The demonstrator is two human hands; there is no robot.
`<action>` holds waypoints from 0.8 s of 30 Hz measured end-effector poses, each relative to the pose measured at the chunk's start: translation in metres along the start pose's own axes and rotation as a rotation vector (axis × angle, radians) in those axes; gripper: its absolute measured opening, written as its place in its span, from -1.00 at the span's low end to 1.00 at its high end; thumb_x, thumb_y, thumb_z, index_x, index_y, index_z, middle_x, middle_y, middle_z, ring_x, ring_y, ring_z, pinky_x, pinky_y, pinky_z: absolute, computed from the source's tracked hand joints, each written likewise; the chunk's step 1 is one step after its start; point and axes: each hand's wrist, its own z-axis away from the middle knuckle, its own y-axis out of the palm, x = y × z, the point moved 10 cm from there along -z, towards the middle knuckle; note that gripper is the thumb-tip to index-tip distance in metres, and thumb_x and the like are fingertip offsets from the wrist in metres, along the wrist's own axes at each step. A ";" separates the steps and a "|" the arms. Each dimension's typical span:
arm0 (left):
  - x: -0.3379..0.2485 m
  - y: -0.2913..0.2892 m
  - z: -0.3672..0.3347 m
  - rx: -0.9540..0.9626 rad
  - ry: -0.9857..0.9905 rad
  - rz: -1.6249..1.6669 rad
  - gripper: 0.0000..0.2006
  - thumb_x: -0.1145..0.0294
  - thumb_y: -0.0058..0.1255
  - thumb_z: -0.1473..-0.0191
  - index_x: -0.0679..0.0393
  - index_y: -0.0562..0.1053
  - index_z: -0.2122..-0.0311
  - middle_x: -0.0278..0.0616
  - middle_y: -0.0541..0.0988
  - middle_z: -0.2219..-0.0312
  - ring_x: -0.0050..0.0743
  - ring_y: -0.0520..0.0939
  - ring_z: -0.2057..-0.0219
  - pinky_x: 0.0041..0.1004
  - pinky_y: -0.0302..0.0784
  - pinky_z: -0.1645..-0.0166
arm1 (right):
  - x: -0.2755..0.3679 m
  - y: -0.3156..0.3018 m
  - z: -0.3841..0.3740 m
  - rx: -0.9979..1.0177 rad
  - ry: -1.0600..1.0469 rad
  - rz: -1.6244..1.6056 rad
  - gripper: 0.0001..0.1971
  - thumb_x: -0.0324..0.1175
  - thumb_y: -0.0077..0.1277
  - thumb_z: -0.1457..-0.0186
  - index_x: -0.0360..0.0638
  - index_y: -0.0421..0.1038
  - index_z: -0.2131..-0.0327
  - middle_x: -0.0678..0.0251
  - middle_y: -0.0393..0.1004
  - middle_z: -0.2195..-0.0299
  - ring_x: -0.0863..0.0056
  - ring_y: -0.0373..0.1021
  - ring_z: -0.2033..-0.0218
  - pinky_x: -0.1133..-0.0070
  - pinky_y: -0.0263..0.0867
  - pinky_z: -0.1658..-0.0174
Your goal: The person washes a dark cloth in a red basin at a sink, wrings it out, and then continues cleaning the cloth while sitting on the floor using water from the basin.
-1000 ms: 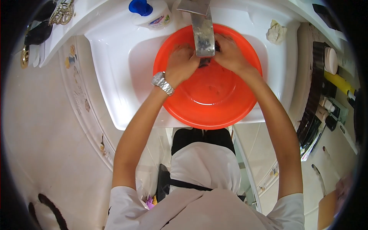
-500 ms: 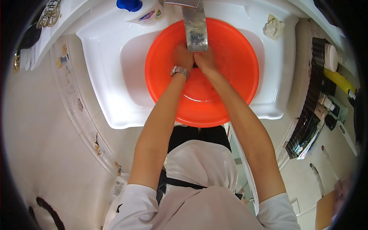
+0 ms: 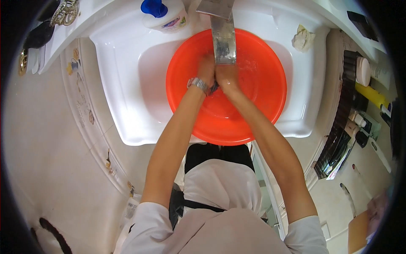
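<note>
My left hand (image 3: 206,69), with a metal-banded watch (image 3: 198,84) on its wrist, is low in an orange-red plastic basin (image 3: 270,111). Close against it is my right hand (image 3: 227,77), wet, its far part hidden under the flat metal spout of the tap (image 3: 224,36). A small dark, soft-looking piece (image 3: 214,87) shows between the two hands near the watch; most of it is covered. Both hands appear closed around it, though the left fingers are smeared by motion. Some water (image 3: 249,67) glistens in the basin.
The basin stands in a white sink (image 3: 122,93). A white bottle with a blue pump top (image 3: 165,16) is at the back left, and a crumpled pale piece (image 3: 303,39) lies at the back right. Toiletries and a dark rack (image 3: 338,135) line the right side.
Basin, tap and sink sit slightly lower and to the right in the picture. My hands still work close together, and more of the dark piece shows below them, beside the watch.
</note>
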 end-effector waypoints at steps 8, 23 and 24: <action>-0.068 0.029 0.032 0.337 0.435 -1.037 -0.67 0.38 0.11 -0.04 0.27 0.43 0.09 0.04 0.58 0.29 -0.21 0.60 0.24 -0.35 0.47 0.12 | 0.037 -0.054 -0.028 0.398 -0.005 -0.081 -0.67 -0.51 0.08 -0.03 -0.17 0.40 0.08 0.33 0.40 0.39 0.52 0.36 0.36 0.52 0.32 0.28; -0.008 0.013 -0.005 0.076 0.603 -1.582 -0.58 0.22 0.09 0.02 0.19 0.40 0.06 0.17 0.47 0.17 0.12 0.52 0.14 -0.05 0.46 0.14 | -0.022 -0.007 -0.014 0.297 -0.102 0.649 -0.67 -0.20 -0.17 -0.15 -0.27 0.44 0.24 -0.05 0.53 0.32 0.02 0.47 0.21 0.24 0.34 0.10; -0.010 0.013 -0.006 0.036 0.584 -1.511 -0.56 0.21 0.10 0.02 0.22 0.38 0.05 0.19 0.50 0.20 0.12 0.56 0.19 -0.04 0.49 0.18 | -0.047 0.000 -0.009 0.434 0.092 0.680 -0.66 -0.18 -0.19 -0.16 -0.27 0.43 0.23 -0.08 0.53 0.32 -0.01 0.45 0.19 0.22 0.33 0.10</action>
